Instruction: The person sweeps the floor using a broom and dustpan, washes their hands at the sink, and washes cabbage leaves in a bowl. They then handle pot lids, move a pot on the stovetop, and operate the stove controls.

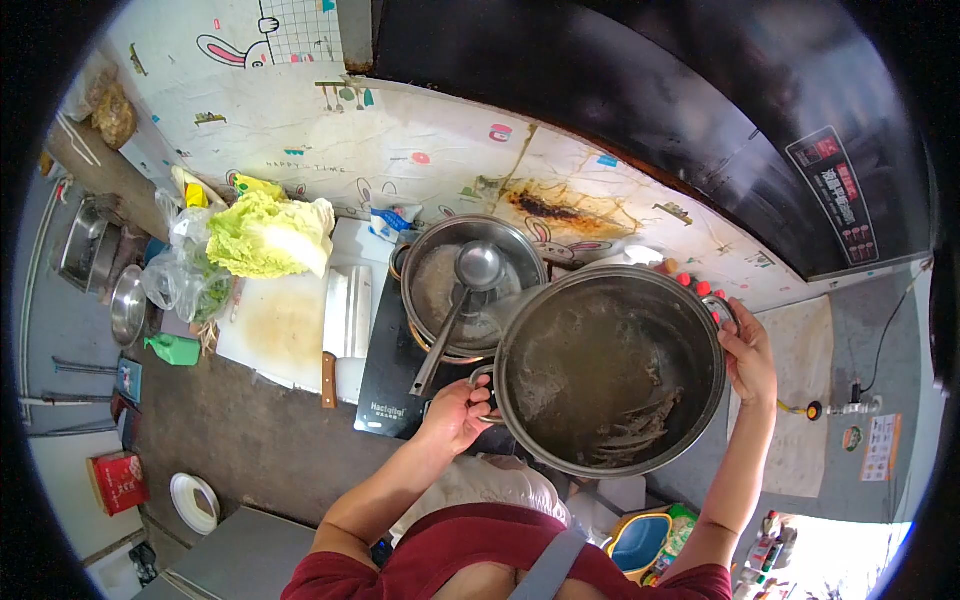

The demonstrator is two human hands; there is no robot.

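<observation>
Two hands on one big steel stockpot (610, 370), held up and tilted twd the smaller pot (470, 285) on the induction hob (385, 385).
- L hand (455, 412): closed round near-side handle.
- R hand (750, 355): closed round far-side handle.
- Stockpot contents: murky broth w/ dark solids, poss. bones, settled at low side nr the body.
- Step, judged: pouring/decanting stock, pot rim over smaller pot's edge. Next move calls for steady two-hand tilt, slow, so solids stay back and liquid doesn't slop onto hob.
- Smaller pot: pale liquid, ladle (470, 280) resting inside, handle sticking out front-left.
- Cutting board (280, 330) left of hob; cleaver (345, 330) lying on its right edge.
- Cabbage (270, 235) behind board, plastic bags (180, 280) beside it.
- Range hood (700, 110) overhead, dark.
</observation>
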